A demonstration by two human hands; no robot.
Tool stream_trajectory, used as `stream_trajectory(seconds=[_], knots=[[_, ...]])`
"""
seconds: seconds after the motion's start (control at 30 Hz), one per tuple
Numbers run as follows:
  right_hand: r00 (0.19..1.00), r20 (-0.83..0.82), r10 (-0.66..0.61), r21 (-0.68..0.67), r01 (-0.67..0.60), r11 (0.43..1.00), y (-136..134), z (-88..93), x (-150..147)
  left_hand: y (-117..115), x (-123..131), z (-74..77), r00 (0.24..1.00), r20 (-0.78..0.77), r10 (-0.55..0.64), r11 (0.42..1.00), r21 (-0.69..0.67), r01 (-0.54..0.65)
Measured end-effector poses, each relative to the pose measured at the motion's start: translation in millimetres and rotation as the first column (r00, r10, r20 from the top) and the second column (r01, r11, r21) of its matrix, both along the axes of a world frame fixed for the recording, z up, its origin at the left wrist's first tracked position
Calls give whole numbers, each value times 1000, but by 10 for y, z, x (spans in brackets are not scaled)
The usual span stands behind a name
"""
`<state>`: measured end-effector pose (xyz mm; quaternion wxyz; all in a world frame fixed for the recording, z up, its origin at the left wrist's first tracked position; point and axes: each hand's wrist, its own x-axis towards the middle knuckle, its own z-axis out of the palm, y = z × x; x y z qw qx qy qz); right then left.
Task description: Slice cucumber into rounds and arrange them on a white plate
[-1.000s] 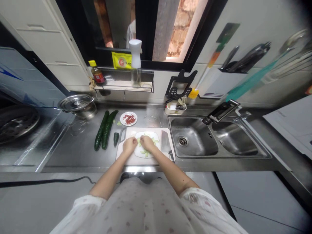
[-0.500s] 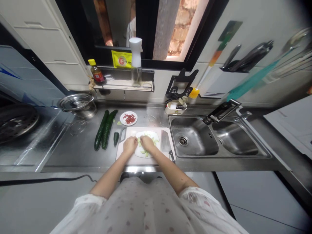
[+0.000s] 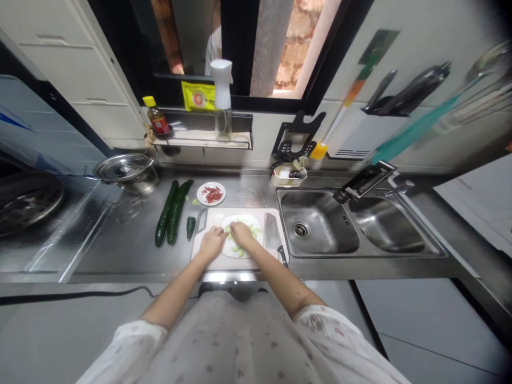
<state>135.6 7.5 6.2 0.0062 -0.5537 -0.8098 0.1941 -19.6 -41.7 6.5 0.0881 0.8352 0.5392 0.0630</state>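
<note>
A white plate [image 3: 250, 222] with pale green cucumber slices [image 3: 239, 250] rests on a light cutting board [image 3: 217, 265]. My right hand [image 3: 242, 237] is over the plate, its fingers pinched down on a cucumber slice; the fingertips are partly hidden. At the plate's left edge lies my left hand [image 3: 212, 242], knuckles up and fingers somewhat apart, close to the slices and seemingly holding nothing. A broad-bladed kitchen knife [image 3: 272, 231] lies on the board's right side. Left of the board are a short cucumber piece [image 3: 191, 228] and two whole cucumbers [image 3: 174, 216].
Behind the board stands a small white plate [image 3: 204, 199] of chopped reddish pieces. A double sink [image 3: 320, 226] with a black faucet [image 3: 362, 181] adjoins the board on the right. At the left are a lidded steel pot [image 3: 140, 182] and a stove [image 3: 28, 202]. A shelf [image 3: 200, 140] holds bottles.
My left hand has shifted slightly down and flattened, its fingers loosening from a pinch. My right hand stays almost where it was over the plate.
</note>
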Motion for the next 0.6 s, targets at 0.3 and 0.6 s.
stream_trajectory(seconds=[0.3,0.6], knots=[[1000,19,-3,-4,3,1000,-3,44,-8,38,1,2,997,-76,-32,999,3,32],[996,83,-24,-13,25,1000,-32,205,73,60,-1,26,995,-95,-41,999,-11,40]])
